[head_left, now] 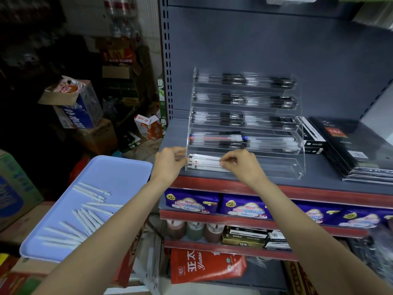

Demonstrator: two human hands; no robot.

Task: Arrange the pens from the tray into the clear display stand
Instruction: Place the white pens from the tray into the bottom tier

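A clear tiered display stand (297,167) sits on the grey shelf, its upper tiers filled with black and white pens. In its lowest tier lies a small bunch of white pens (205,161). My left hand (169,161) pinches the bunch's left end at the stand's left wall. My right hand (239,162) pinches the same bunch's right end over the front lip. A light blue tray (119,169) stands at lower left with several white pens (85,218) scattered on it.
Stacked black notebooks (348,150) and a black box (312,137) lie right of the stand on the grey shelf (340,186). Purple packets (244,205) fill the shelf below. Cardboard boxes (80,107) pile up on the left.
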